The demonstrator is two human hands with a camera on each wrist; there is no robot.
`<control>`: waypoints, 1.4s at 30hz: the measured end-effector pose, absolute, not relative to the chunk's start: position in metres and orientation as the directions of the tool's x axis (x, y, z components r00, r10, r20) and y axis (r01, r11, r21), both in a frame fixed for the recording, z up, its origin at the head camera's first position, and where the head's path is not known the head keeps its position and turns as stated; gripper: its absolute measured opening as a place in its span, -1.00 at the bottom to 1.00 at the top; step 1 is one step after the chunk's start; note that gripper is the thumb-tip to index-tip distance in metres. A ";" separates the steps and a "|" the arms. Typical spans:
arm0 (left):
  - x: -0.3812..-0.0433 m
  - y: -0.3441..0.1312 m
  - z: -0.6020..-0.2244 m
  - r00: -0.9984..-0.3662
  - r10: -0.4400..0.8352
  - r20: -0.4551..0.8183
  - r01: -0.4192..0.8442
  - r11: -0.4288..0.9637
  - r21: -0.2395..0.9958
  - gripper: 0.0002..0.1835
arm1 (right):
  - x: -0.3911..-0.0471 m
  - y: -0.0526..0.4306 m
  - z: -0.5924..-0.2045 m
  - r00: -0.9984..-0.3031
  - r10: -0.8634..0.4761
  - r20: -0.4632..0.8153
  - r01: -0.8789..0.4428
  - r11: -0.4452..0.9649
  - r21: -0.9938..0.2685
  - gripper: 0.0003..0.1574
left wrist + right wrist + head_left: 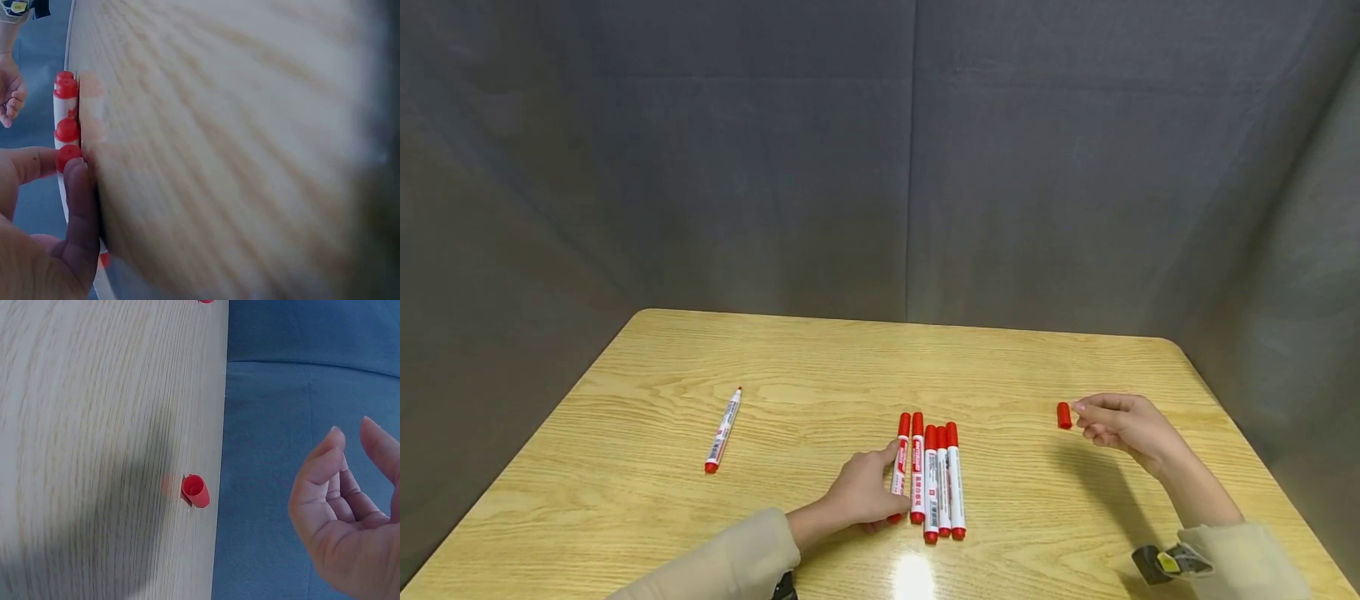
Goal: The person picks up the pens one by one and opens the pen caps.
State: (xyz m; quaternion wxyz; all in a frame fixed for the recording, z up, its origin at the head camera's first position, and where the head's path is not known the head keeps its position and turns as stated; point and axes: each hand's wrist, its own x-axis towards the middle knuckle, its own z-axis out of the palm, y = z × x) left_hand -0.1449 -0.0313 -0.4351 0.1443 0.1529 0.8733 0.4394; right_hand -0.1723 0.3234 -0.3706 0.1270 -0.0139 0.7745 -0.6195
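Observation:
My left hand [867,490] pinches the leftmost red-and-white marker [900,457] of a side-by-side row on the table. In the left wrist view, thumb and finger close on its red end [69,157]. Several more capped markers [942,482] lie just right of that hand, all with their red caps pointing away. Over the table's right side, my right hand [1123,427] hovers with bent fingers and nothing held. A loose red cap [196,491] lies on its side near it, hollow end visible in the right wrist view. Thumb and index finger stand apart there.
An uncapped marker [723,431] lies alone on the left part of the wooden table [820,375], its red tip pointing away. Dark grey curtains [760,183] hang behind the table and along both sides.

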 end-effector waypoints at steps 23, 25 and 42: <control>-0.141 -0.047 -0.440 -0.866 0.495 -0.068 0.116 0.332 0.936 -0.24 | -0.169 0.311 -0.374 -0.956 -0.241 -0.166 0.122 0.185 -0.975 -0.87; -0.140 -0.049 -0.438 -0.866 0.496 -0.055 0.112 0.300 0.947 -0.24 | -0.169 0.309 -0.374 -0.955 -0.249 -0.161 0.111 0.203 -0.973 -0.87; -0.146 -0.055 -0.407 -0.889 0.449 0.093 0.211 0.222 0.952 -0.24 | -0.184 0.251 -0.361 -0.948 -0.299 -0.112 0.027 0.272 -0.962 -0.60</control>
